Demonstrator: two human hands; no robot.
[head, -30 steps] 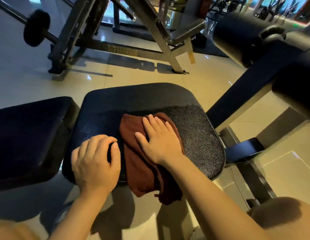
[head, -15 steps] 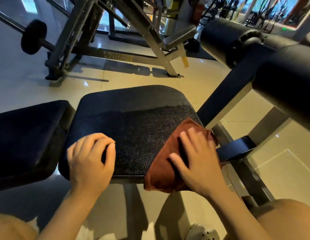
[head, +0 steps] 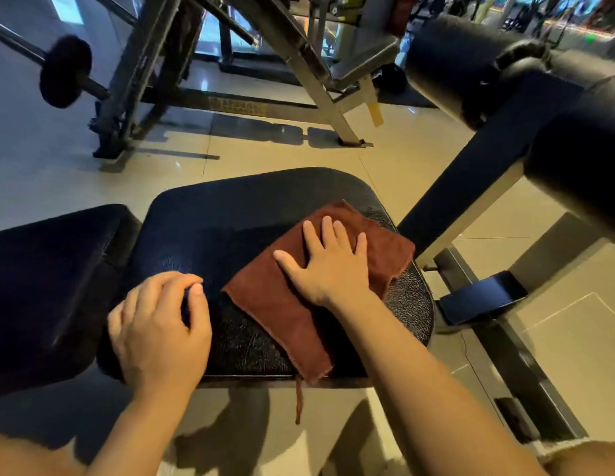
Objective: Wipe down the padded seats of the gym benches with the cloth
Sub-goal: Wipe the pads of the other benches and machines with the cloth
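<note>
From the head camera, the right hand (head: pixel 328 266) lies flat with fingers straight and spread, palm down on the brown cloth (head: pixel 309 290), pressing it against the black padded seat (head: pixel 230 214) of the bench. The forearm reaches in from the near right. The left hand (head: pixel 158 329) rests at the seat's near-left corner with fingers curled over the edge, thumb alongside — it holds no cloth.

The cloth sits on the right half of the seat, folded roughly rectangular and lying at a diagonal; its far corner comes near the seat's right edge, its near corner hangs just over the near edge, and a loose thread (head: pixel 299 400) dangles below. The seat's left and far parts are bare. Just left of it, across a narrow gap, is a second black pad (head: pixel 48 286). To the right a dark frame post (head: pixel 471 187) rises toward two roller pads (head: pixel 581 187).

Beyond lie tiled floor (head: pixel 41 173) and a steel machine frame (head: pixel 299 56) — its yellowish label (head: pixel 239 105) is too blurred to read.
</note>
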